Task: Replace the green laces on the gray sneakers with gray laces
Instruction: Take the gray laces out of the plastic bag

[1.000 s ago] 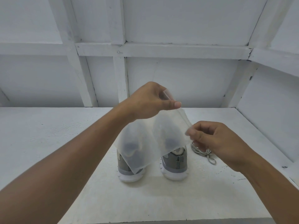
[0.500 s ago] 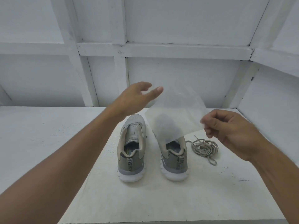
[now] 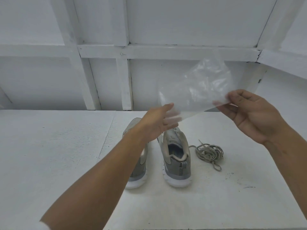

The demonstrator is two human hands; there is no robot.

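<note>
Two gray sneakers stand heels toward me on the white table: the right one [image 3: 176, 161] shows fully, the left one [image 3: 138, 173] is partly hidden by my left forearm. No laces show in them. A loose bundle of gray laces [image 3: 209, 152] lies on the table just right of the right sneaker. My right hand [image 3: 249, 115] pinches the edge of a clear empty plastic bag [image 3: 196, 90], held up above the shoes. My left hand [image 3: 159, 123] hovers over the shoes with fingers spread, its fingertips at the bag's lower left corner.
The white table [image 3: 49, 146] runs to a white framed wall [image 3: 123, 52] at the back and to a side wall on the right. Its front edge [image 3: 199, 227] is close to me. Dark specks [image 3: 239, 180] mark the surface right of the shoes.
My left hand let go of the bag, opened, then came down toward the bag's lower corner. My right hand carried the bag up and to the right, uncovering the sneakers and the laces.
</note>
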